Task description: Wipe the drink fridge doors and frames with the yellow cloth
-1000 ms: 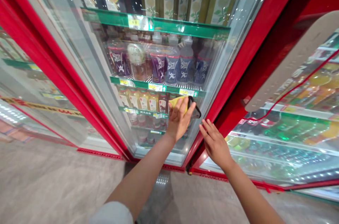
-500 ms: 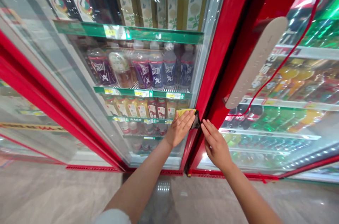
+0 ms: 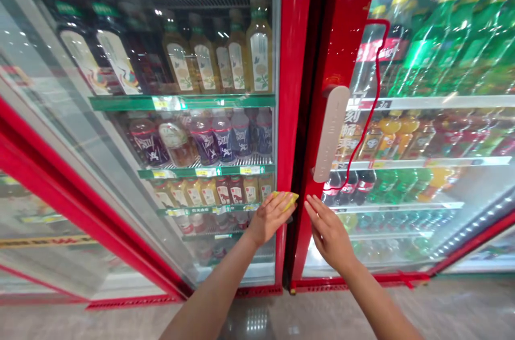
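Note:
A yellow cloth (image 3: 286, 200) is under the fingers of my left hand (image 3: 269, 220), which holds it against the right edge of the left cooler's glass door (image 3: 177, 136) and its red frame (image 3: 293, 61). Part of the cloth is hidden beneath the fingers. Close by on the right, my right hand (image 3: 328, 230) has its fingers stretched out, holding nothing. Its fingertips are at the red frame (image 3: 317, 190) of the right cooler, across the dark gap between the coolers. Whether they press on it I cannot tell.
A long pale door handle (image 3: 332, 133) sticks out above my right hand, with a red cord (image 3: 377, 80) hanging beside it. Shelves of bottled drinks (image 3: 223, 139) stand behind the glass. Green bottles (image 3: 446, 39) fill the right cooler. Shiny grey floor (image 3: 306, 316) lies below.
The view has tilted up and turned, so more upper shelves show. Both hands stay low by the frames. The cloth's dark part, seen earlier beside my left fingers, is now mostly out of sight.

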Available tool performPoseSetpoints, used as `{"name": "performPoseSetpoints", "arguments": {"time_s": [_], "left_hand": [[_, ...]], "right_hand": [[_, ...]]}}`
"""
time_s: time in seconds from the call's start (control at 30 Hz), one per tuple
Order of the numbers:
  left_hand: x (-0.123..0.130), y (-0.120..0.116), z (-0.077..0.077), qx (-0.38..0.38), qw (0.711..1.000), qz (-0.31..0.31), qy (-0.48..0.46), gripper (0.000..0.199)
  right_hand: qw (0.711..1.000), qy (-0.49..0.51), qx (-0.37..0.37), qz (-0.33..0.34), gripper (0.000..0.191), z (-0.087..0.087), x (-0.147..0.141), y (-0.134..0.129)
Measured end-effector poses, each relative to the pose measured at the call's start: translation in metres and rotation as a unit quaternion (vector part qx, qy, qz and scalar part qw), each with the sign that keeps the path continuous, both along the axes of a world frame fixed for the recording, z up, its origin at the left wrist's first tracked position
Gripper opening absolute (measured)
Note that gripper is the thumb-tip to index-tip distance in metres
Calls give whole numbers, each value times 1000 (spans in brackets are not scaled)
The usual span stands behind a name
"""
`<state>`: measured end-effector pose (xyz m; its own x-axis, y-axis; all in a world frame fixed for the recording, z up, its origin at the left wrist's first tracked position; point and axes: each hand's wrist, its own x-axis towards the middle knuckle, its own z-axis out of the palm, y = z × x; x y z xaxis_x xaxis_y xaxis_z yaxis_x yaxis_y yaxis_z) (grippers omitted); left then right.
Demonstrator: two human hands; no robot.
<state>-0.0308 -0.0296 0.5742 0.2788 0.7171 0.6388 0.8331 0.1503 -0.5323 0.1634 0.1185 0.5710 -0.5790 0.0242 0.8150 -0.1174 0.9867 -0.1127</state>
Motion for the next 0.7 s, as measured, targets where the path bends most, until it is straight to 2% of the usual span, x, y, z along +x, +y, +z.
{"name": "performPoseSetpoints", "arguments": {"time_s": [0.07,0.1,0.23,0.3,0.37,0.43,0.5,0.57,0.7], "left_hand": [[-1,0,-3,-31,999,-17,29,39],[-1,1,1,-45,998,-19,40,38],[3,7,40,-43,999,10,32,46],[6,5,52,-13,999,29,9,50],[8,0,51,-6,999,43,-5,51],[9,-4,43,-34,999,24,11,46],[7,-4,41,-70,997,-4,37,40],[4,-1,55,-69,996,-15,47,41],[-1,7,101,25,999,20,12,59]], "right_hand": [[1000,4,-2,-11,77,3,5,1],[1000,8,-2,-15,77,5,7,2],[1000,23,-11,-18,79,18,16,5],[999,30,-20,-21,78,22,19,5],[999,37,-28,-19,76,23,20,3],[998,41,-36,-9,72,25,17,0],[998,33,-45,4,68,28,12,-2],[998,20,-51,16,68,36,5,-3],[997,22,-62,34,66,53,-8,1]]}}
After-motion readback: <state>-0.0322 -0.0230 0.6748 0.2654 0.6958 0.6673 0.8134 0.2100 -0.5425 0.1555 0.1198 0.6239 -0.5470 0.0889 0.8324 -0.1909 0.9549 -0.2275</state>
